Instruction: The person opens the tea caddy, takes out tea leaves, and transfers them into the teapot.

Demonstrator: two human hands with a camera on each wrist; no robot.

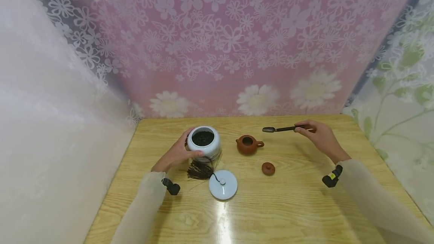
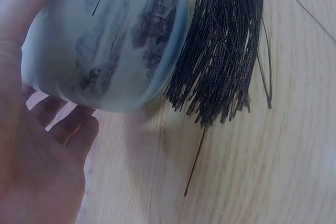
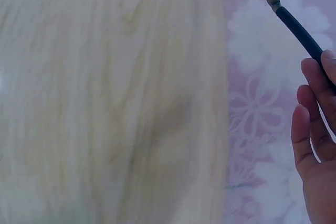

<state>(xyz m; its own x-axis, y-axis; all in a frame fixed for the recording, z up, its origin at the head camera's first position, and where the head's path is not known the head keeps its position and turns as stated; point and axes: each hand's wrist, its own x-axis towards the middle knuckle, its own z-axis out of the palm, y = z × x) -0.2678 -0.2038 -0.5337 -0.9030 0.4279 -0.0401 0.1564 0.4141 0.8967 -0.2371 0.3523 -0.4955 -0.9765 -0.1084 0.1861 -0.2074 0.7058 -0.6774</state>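
The pale blue jar [image 1: 204, 144] stands open on the left half of the wooden bench [image 1: 291, 199], dark tea leaves showing in its mouth. The left hand [image 1: 176, 154] cups it from the side, fingers [image 2: 73, 129] curled round the painted wall. A black tassel [image 1: 200, 169] fans out on the bench just in front of the jar, its cord running to the round lid [image 1: 222, 185], which lies flat nearby. To the right, the right hand [image 1: 320, 136] hovers above the bench and pinches the handle of a dark slim scoop [image 1: 281, 128], its bowl pointing left toward a small brown teapot [image 1: 248, 144] sitting uncovered. The teapot's little lid [image 1: 268, 168] rests apart, nearer the person
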